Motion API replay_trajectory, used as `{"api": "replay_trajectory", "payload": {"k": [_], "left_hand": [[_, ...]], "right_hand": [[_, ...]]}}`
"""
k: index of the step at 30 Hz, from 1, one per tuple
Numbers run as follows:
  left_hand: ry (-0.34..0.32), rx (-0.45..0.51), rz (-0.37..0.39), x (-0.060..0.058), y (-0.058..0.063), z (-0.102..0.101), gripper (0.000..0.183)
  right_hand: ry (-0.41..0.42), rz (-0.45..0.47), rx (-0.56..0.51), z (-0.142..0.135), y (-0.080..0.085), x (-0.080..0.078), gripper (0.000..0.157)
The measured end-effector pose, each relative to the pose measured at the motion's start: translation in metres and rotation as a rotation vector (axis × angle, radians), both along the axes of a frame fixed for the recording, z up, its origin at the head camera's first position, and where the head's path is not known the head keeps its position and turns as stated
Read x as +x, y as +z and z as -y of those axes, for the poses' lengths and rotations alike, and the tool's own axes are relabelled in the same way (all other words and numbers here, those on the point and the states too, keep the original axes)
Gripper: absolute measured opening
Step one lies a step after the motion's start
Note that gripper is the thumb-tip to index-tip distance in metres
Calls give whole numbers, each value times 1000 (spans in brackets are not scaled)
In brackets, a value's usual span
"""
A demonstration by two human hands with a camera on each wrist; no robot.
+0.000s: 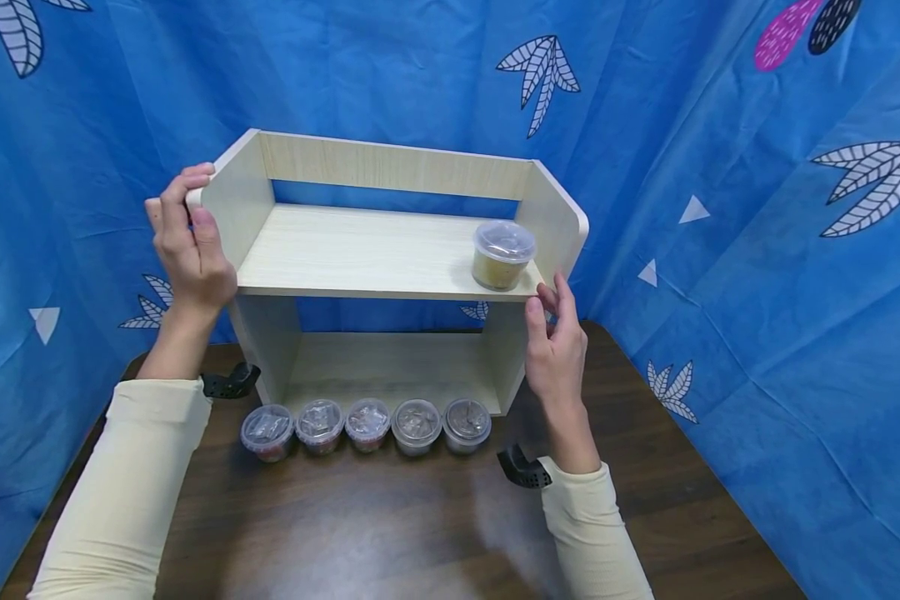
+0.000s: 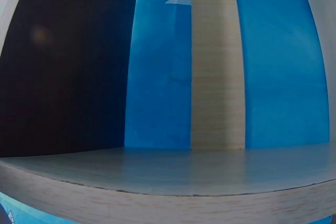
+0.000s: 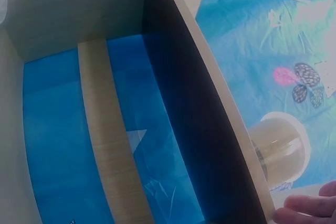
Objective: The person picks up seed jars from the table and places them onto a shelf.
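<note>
At left, the left hand (image 1: pixel 197 267) grips the shelf (image 1: pixel 360 250), seemingly steadying it; centre-right, the right hand (image 1: pixel 558 358) loosely touches it.

The head view is bright and fairly sharp, with pale glare on the dark tabletop (image 1: pixel 330 525) toward seven o'clock and a soft shadow at six. The left wrist view is dim, its shelf edge (image 2: pixel 199 206) bowed at six o'clock; the right wrist view is hazy, the curtain (image 3: pixel 247 38) washed out at two.
</note>
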State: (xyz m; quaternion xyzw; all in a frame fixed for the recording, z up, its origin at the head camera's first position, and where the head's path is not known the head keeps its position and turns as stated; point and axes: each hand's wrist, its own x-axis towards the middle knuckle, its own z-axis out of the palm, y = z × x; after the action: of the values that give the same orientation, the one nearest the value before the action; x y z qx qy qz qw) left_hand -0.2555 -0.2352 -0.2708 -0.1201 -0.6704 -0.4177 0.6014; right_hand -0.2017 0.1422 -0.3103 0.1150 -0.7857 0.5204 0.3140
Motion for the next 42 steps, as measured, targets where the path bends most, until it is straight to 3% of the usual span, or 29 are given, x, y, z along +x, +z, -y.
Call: {"api": "replay_trajectory", "payload": {"k": [16,24,35,42], "left_hand": [[8,15,11,3,0,-2,37],[9,15,14,3,1,-3,37],[-1,23,8,8,5,-7,37],[-2,18,16,0,-1,-1,37]], "right_hand": [[12,-114,-47,-7,-19,7,59],[-3,-138,-56,7,0,35,51],[7,-154,-57,5,-15,34,50],[34,-147,-43,6,-23,34,51]]}}
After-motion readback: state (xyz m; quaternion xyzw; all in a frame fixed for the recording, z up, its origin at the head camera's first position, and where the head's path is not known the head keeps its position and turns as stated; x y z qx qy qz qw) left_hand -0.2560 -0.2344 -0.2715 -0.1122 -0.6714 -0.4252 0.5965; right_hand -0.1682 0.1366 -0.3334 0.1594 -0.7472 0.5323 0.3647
